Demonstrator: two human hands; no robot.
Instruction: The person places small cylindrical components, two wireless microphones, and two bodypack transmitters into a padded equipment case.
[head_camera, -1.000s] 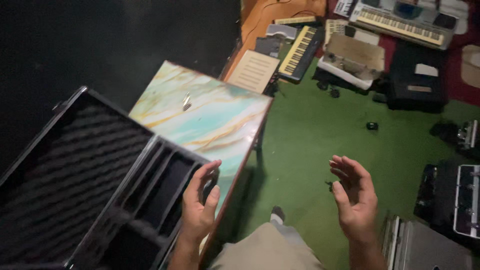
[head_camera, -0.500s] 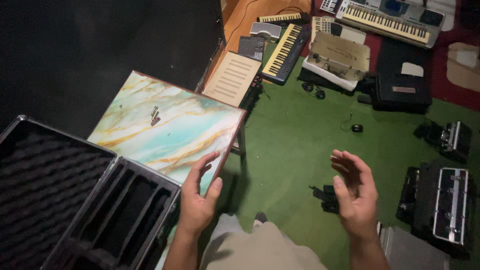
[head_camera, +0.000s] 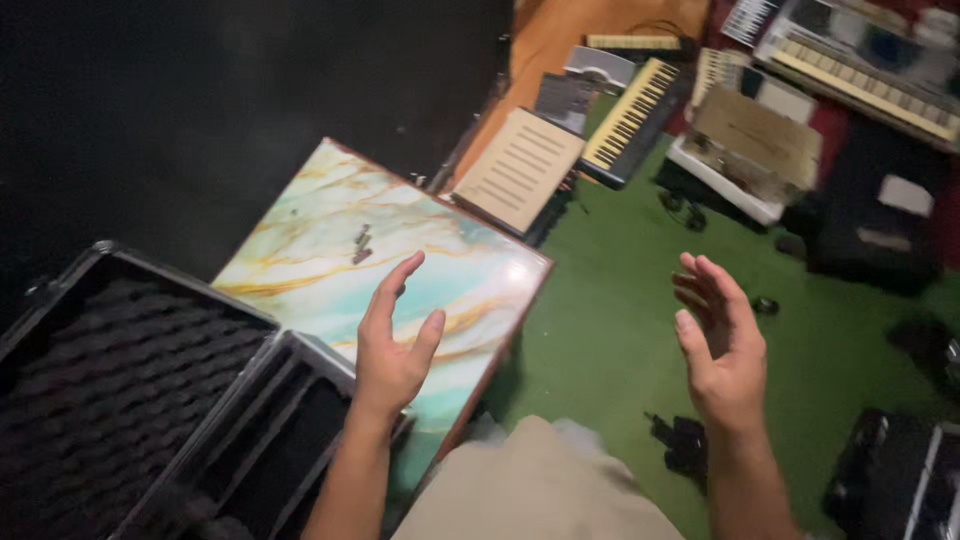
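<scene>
We hold our left hand (head_camera: 392, 345) open over the marbled bench (head_camera: 300, 270), case (head_camera: 130, 400) at eight o'clock; right hand (head_camera: 722, 345) open, empty above green floor (head_camera: 600, 330).

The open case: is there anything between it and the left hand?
Nothing visible is in the way. The left hand is open and empty above the marbled table, beside the open case. The only thing on the table is a small metal piece, farther away from the case.

Marbled teal-and-gold tabletop (head_camera: 300, 270) carries small metal clips (head_camera: 361, 244) and an open black foam-lined case (head_camera: 120, 390); green carpet floor (head_camera: 610, 330) holds keyboards (head_camera: 632, 118)
</scene>
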